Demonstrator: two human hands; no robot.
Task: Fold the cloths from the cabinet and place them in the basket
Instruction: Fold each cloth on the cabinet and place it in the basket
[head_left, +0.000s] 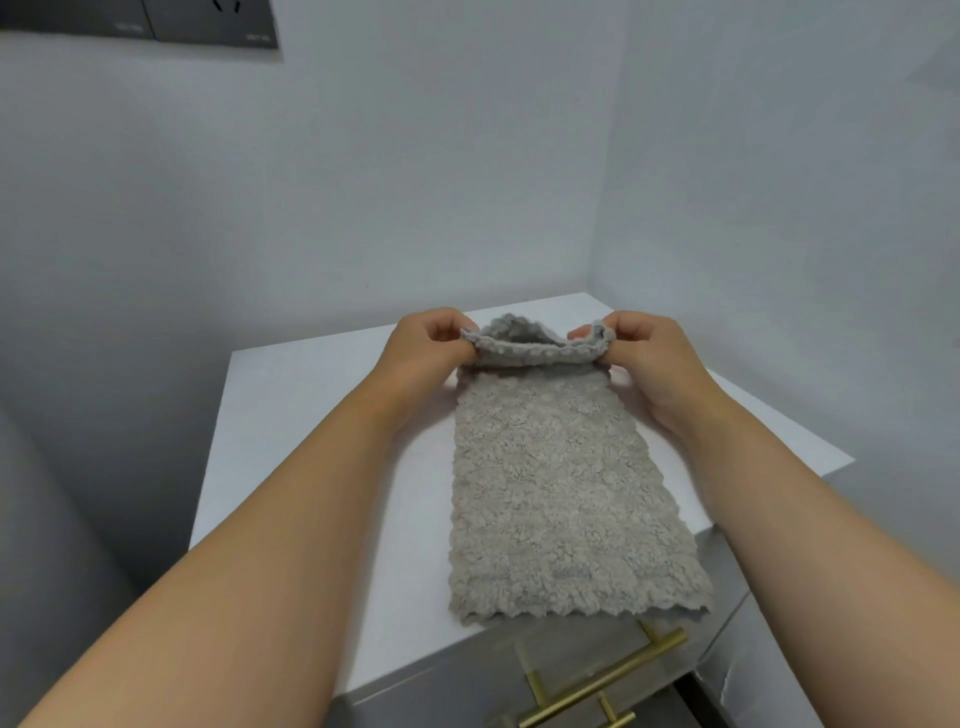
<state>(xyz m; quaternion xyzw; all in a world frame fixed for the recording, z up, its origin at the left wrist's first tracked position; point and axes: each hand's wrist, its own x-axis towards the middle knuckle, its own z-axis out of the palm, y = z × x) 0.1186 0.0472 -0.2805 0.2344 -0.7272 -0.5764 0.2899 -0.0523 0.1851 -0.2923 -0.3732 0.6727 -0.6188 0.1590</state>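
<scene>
Cloth (550, 493) long axis runs near–far; left hand (431, 343) and right hand (649, 353) pinch far corners, near edge free.

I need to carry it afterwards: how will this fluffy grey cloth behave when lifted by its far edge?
Probably floppy: the far edge of the cloth sags between the left hand and right hand pinching its corners. Likely light, since pinches alone raise it. Its fluffy pile should resist sliding on the white top.

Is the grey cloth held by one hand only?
No, the left hand and the right hand each pinch a far corner of the grey cloth.
</scene>
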